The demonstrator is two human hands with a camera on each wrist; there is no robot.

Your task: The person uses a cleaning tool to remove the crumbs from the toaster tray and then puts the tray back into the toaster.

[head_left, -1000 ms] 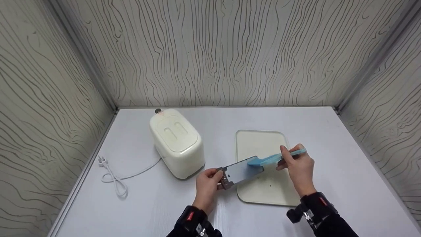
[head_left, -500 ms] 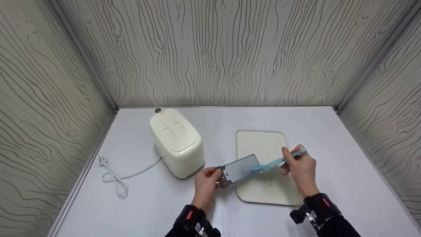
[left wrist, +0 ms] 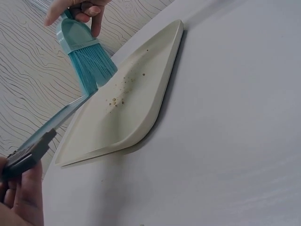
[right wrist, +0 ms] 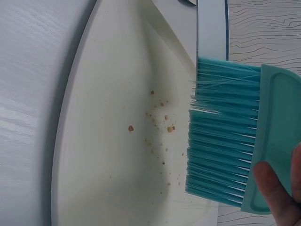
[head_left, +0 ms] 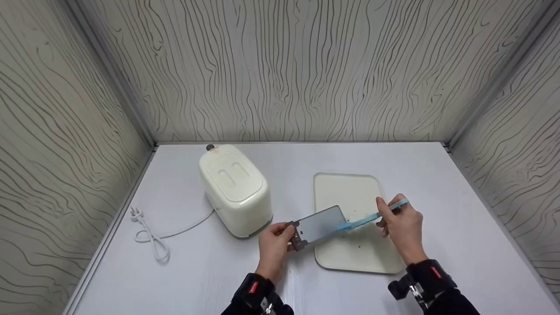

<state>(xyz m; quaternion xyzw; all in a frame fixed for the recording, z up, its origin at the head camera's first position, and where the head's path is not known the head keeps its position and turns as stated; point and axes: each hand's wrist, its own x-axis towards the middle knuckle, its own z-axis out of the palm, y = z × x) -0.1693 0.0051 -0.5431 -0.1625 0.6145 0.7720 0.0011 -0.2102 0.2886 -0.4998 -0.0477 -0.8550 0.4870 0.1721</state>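
The left hand [head_left: 273, 250] is pinching one end of the metal plate [head_left: 321, 223], whose long axis is slanting over the left edge of the tray [head_left: 345, 188] toward the far right corner of the surface [head_left: 197, 271]. The right hand [head_left: 404, 227], farther off, is pinching the blue brush [head_left: 367, 218] against the free end.

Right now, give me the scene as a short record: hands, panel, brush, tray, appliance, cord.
left hand: left hand grips the dark end of the flat panel
right hand: right hand holds the blue brush
panel: free end above the cream tray
brush: bristles against the panel's free end
tray: on the table, crumbs scattered on it
appliance: cream appliance standing left of the tray
cord: white cord looped on the table, plug unconnected
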